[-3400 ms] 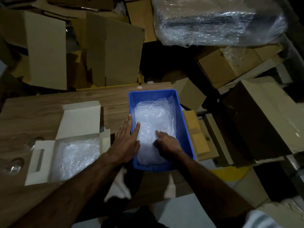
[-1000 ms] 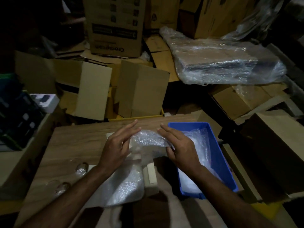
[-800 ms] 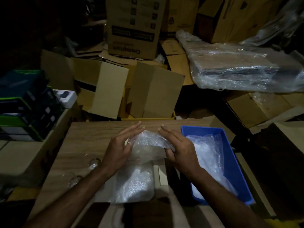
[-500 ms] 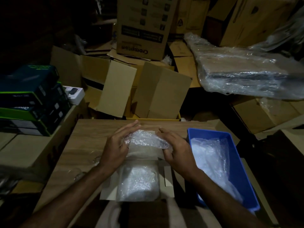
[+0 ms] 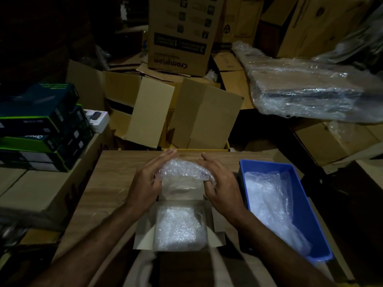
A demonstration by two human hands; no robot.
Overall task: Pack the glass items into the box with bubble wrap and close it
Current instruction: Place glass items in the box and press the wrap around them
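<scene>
The tall cardboard carton at the back carries the brand "Crompton", printed upside down near its lower edge, and a numeral "3" in a dark printed band above it. Print on the stacked dark boxes at left is too small to read.

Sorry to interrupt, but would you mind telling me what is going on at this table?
A person is packing at a wooden table. Both hands, left hand and right hand, hold a crumpled piece of clear bubble wrap above the raised lid of a small open white cardboard box. The box is already lined with bubble wrap. A blue plastic bin holding more wrap sits to the right. Whether glass is inside the held wrap cannot be told.
</scene>
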